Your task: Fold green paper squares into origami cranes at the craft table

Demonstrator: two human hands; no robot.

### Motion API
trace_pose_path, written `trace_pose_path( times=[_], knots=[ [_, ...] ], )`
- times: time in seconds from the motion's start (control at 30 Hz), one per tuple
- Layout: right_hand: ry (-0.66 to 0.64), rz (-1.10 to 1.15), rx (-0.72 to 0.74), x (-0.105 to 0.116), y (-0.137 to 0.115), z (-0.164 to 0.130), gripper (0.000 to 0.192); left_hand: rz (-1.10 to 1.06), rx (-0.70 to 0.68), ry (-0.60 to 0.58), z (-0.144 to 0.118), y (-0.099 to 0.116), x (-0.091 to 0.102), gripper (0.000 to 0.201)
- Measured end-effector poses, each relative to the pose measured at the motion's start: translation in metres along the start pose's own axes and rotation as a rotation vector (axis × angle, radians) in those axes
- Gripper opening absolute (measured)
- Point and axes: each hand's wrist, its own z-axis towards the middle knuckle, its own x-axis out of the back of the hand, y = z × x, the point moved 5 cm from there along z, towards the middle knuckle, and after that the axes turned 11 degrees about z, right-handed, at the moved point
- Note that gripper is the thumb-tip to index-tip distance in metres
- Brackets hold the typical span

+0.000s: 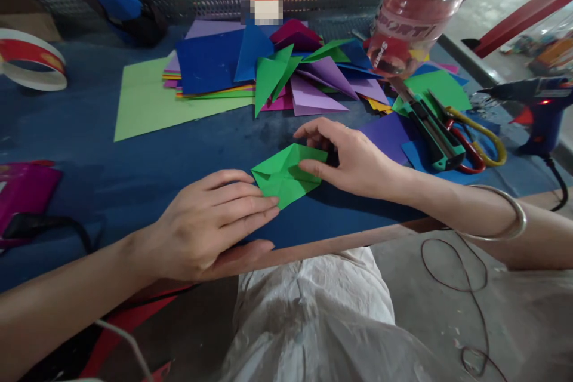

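A partly folded green paper [286, 176] lies on the blue table top [134, 173] near its front edge. My left hand [210, 224] lies flat with its fingertips pressing the paper's lower left edge. My right hand [347, 158] comes in from the right and pinches the paper's right corner between thumb and fingers. A silver bangle [510, 215] circles my right wrist.
Behind lie a stack of coloured sheets [206, 68] and several folded paper pieces [308, 74]. A pink bottle [412, 18], a green utility knife [430, 128], scissors [474, 143] and a blue glue gun [541, 107] sit at right. A tape roll [31, 59] and a magenta object [22, 191] sit left.
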Motion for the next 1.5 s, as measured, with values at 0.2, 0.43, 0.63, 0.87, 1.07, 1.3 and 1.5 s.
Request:
trace_pose_path(
  times=[0.2, 0.43, 0.63, 0.87, 1.07, 1.3, 1.5],
  knots=[
    [0.025, 0.088, -0.113, 0.003, -0.005, -0.001, 0.027, 0.136, -0.007, 0.049, 0.004, -0.002, 0.005, 0.024],
    [0.021, 0.252, -0.205, 0.0, -0.008, -0.004, 0.03, 0.226, 0.114, 0.099, 0.01, 0.001, 0.015, 0.023],
    [-0.075, 0.21, 0.041, -0.006, -0.021, -0.007, 0.031, 0.228, 0.12, 0.082, 0.009, -0.004, 0.005, 0.018],
    [-0.045, -0.297, 0.395, -0.008, -0.028, -0.012, 0.019, 0.216, 0.114, 0.061, 0.01, -0.004, 0.002, 0.013],
    [-0.275, -0.219, 0.57, -0.019, -0.032, -0.018, 0.02, 0.179, 0.103, 0.067, 0.008, -0.003, 0.004, 0.015],
    [-0.261, -0.172, 0.603, -0.015, -0.033, -0.016, 0.024, 0.054, 0.032, 0.088, 0.004, -0.001, 0.004, 0.017],
    [-0.183, -0.184, 0.632, -0.016, -0.033, -0.018, 0.023, -0.035, 0.058, 0.139, -0.002, -0.004, 0.0, 0.024]
  ],
)
